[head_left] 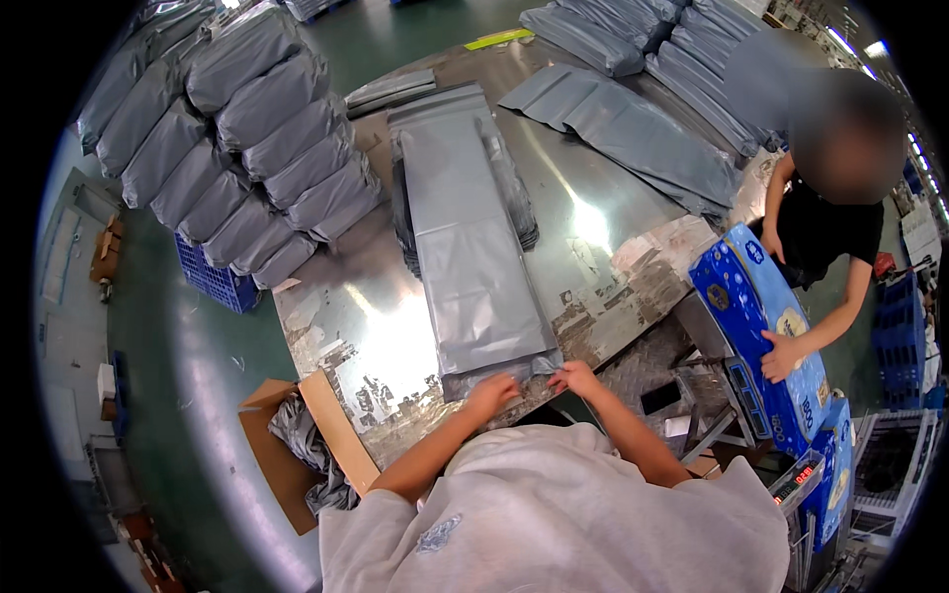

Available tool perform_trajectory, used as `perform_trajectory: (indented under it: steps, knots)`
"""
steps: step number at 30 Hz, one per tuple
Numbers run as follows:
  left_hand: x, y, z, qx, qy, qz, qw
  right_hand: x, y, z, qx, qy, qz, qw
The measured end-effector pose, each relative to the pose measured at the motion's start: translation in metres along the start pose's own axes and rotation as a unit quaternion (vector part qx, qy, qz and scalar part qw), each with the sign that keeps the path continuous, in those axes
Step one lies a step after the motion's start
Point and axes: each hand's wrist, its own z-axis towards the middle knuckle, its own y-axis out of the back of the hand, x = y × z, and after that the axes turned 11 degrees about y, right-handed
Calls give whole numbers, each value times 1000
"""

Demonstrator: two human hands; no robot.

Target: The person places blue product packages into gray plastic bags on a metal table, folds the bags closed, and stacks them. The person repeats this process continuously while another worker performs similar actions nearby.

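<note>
A long grey plastic mailing bag (476,282) lies flat on the metal table (381,346), its near end at the table's front edge. My left hand (491,395) grips the near edge of this bag with bent fingers. At the bag's near right corner, my right hand (573,379) pinches the film between thumb and fingers. Under the bag, a stack of more grey bags (509,188) shows along its sides. The fingertips of both hands are partly hidden by the film.
Stuffed grey parcels (272,128) are piled on a blue pallet (213,277) at left. Loose grey bags (633,133) lie at the table's far right. A cardboard box (326,425) holds crumpled film. At right, another person's hand (784,356) rests on a blue package (756,326); a phone (660,397) lies nearby.
</note>
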Motion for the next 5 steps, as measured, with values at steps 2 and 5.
perform_trajectory:
  steps: [2, 5]
  knots:
    - [42, 27, -56, -20, 179, 44, 983, -18, 5, 2, -38, -6, 87, 995]
    - [91, 71, -122, -126, 439, 94, 885, -26, 11, 5, -38, -10, 105, 994]
